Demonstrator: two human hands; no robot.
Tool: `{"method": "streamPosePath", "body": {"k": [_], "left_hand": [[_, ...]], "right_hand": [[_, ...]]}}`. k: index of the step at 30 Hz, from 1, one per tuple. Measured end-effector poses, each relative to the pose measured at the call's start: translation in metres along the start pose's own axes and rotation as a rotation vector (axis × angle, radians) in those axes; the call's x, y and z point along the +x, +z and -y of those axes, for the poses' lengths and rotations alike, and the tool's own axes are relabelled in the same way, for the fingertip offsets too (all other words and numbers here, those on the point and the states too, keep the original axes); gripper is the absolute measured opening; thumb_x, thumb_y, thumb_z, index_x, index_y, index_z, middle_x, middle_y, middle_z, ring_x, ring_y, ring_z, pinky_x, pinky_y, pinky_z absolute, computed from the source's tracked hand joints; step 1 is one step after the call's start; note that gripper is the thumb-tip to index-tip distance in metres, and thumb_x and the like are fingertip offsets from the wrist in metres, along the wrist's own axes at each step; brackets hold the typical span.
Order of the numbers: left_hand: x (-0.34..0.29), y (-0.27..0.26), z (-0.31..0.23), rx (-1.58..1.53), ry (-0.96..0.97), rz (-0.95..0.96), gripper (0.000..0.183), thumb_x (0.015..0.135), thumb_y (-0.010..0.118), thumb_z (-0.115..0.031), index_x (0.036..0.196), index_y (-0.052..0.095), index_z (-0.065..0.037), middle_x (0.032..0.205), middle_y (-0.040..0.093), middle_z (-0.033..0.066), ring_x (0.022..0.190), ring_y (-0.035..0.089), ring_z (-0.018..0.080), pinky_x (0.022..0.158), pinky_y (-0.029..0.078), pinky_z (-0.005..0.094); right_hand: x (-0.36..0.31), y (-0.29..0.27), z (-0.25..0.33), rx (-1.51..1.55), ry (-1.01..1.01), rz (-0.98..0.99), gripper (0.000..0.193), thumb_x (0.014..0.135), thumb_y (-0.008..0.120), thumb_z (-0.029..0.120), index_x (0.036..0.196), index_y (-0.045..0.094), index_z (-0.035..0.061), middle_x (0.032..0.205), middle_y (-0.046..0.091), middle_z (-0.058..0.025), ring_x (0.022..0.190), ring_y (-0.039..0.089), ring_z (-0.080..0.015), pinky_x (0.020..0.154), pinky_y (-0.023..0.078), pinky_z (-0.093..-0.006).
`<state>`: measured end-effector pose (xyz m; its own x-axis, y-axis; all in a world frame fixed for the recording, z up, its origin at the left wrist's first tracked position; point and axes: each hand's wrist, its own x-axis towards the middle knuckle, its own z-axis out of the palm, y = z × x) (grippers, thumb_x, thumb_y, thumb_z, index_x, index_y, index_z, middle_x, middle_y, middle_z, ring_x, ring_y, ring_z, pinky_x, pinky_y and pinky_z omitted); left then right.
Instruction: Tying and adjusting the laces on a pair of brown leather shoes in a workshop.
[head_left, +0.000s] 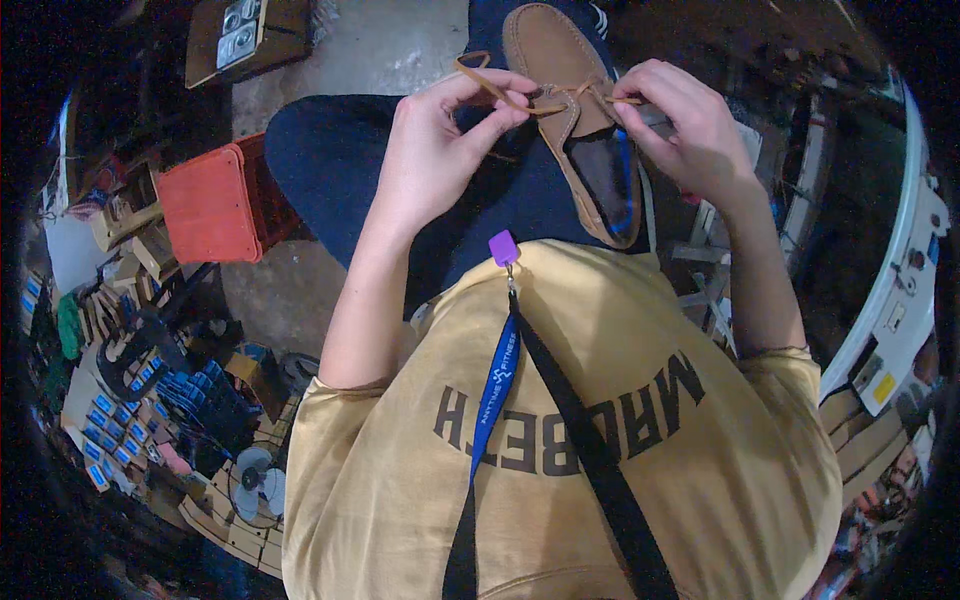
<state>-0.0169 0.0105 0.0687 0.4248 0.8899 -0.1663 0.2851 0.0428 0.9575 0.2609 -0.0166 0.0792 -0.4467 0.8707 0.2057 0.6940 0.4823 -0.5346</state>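
A tan moccasin-style shoe [548, 45] rests on my lap, its toe pointing away from me and its dark lining showing at the opening. A thin brown lace [484, 78] runs across its front, with a loop standing out to the left. My left hand [447, 140] pinches the lace at the left side of the shoe's tongue. On the other side, my right hand [684, 125] is closed on the lace's right end, close against the shoe's edge. Between the hands, the lace crosses over the tongue.
A red plastic crate [212, 203] stands on the floor left of my knee. Farther left are many small boxes and a fan [257, 484]. A white panel [893, 300] curves along the right. A purple tag [504, 248] hangs from my lanyard near the shoe's heel.
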Motion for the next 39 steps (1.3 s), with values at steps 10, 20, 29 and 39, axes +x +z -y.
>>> {"method": "streamPosePath", "body": {"k": [10,20,29,39], "left_hand": [[0.019,0.013,-0.005,0.151,0.286,-0.020,0.018,0.087,0.078,-0.011,0.103,0.077,-0.001,0.102,0.077,0.0109,0.098,0.072,0.0217,0.091,0.054,0.0326],[0.025,0.033,0.017,0.122,0.482,-0.019,0.021,0.090,0.071,-0.006,0.110,0.078,-0.005,0.120,0.075,0.0090,0.131,0.060,0.0292,0.114,0.044,0.0440],[0.026,0.037,0.020,0.114,0.471,-0.031,0.020,0.091,0.074,-0.009,0.110,0.079,-0.007,0.116,0.077,0.0071,0.129,0.063,0.0313,0.113,0.045,0.0441],[0.018,0.026,0.018,0.127,0.473,-0.040,0.022,0.088,0.073,-0.002,0.109,0.079,-0.006,0.119,0.077,0.0084,0.126,0.065,0.0307,0.111,0.048,0.0444]], "right_hand": [[0.040,0.009,0.042,0.211,0.154,-0.055,0.039,0.081,0.084,0.013,0.116,0.069,0.0030,0.100,0.068,-0.0081,0.096,0.067,-0.0189,0.084,0.053,-0.0332],[0.040,0.012,0.012,0.921,0.442,-0.296,0.007,0.103,0.061,0.005,0.106,0.066,0.0025,0.095,0.069,0.0024,0.079,0.061,-0.0042,0.069,0.048,-0.0192],[0.037,-0.022,0.001,1.038,0.585,-0.246,0.006,0.102,0.058,0.008,0.103,0.063,0.0047,0.088,0.061,0.0027,0.070,0.051,-0.0035,0.060,0.041,-0.0203],[0.043,-0.066,0.014,1.355,0.563,-0.474,0.018,0.096,0.059,0.008,0.113,0.063,0.0032,0.101,0.062,-0.0072,0.082,0.064,-0.0185,0.065,0.053,-0.0340]]}}
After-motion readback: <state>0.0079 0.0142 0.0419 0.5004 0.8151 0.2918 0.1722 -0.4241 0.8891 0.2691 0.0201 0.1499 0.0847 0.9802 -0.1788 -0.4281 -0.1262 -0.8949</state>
